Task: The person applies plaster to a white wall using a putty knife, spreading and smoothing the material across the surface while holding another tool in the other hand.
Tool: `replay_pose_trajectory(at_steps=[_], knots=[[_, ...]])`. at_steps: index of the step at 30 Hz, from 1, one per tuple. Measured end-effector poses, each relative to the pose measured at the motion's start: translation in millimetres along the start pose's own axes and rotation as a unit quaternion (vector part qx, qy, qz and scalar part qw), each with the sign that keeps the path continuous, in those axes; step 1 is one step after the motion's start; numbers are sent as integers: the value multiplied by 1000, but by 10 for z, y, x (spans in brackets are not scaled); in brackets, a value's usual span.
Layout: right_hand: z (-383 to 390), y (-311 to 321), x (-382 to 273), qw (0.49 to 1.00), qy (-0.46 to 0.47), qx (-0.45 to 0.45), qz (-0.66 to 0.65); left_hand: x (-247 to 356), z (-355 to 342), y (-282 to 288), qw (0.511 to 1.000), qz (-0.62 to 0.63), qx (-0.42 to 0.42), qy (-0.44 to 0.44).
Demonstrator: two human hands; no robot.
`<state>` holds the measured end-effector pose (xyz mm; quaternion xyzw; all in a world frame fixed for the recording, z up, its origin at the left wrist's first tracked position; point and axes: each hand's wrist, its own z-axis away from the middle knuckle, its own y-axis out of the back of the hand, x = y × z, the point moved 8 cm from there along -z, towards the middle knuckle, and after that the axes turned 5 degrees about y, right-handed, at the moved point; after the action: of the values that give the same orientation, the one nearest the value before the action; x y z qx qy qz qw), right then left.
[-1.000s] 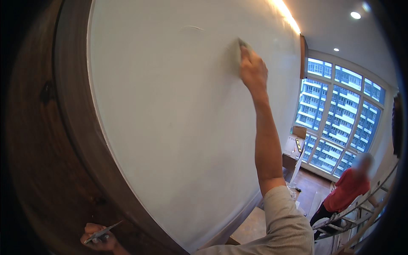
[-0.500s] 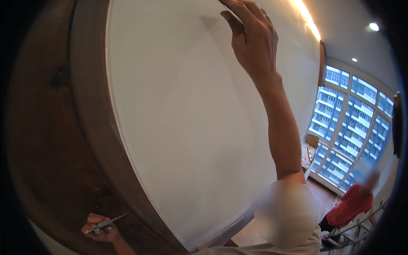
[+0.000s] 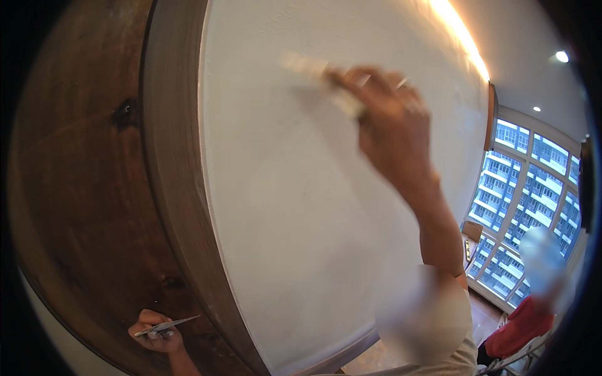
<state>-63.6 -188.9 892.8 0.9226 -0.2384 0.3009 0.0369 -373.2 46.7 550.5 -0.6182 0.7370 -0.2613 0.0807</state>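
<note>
High against a white wall panel [image 3: 282, 207], my right hand [image 3: 398, 119] is closed on a pale, long tool [image 3: 307, 64]. Motion smears the tool, so its kind is not clear. Its far end is at or close to the panel's surface, with a shadow below. My left hand [image 3: 157, 332] is low at the left, in front of the dark wood. Its fingers are wrapped round a putty knife [image 3: 179, 322], whose thin grey blade points to the right.
A brown wooden frame [image 3: 182, 188] edges the panel, with dark knotted wood [image 3: 75, 207] left of it. At lower right, a person in a red top [image 3: 520, 329] is near a ladder [image 3: 530, 357]. Tall windows [image 3: 520, 188] stand behind.
My right hand has come down from the top of the picture, bringing its tool into sight. The view has shifted, so the frame sits further right. My left hand still holds the putty knife.
</note>
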Motion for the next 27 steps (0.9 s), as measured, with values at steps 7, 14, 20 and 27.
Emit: replay_pose_trajectory(at_steps=[7,14,20,27], knots=[[-725,-291,945,997,-50,30,-49,5,-4,-79,1000,18,-12,-15],[30,-452,558,992,120,6,-20,-46,21,-15,998,50,-18,32],[1476,-445,350,994,66,-86,20,-9,57,-146,1000,15,-17,-10],[2330,43,1408,948,-315,-22,-35,12,46,-7,999,-21,-4,-30]])
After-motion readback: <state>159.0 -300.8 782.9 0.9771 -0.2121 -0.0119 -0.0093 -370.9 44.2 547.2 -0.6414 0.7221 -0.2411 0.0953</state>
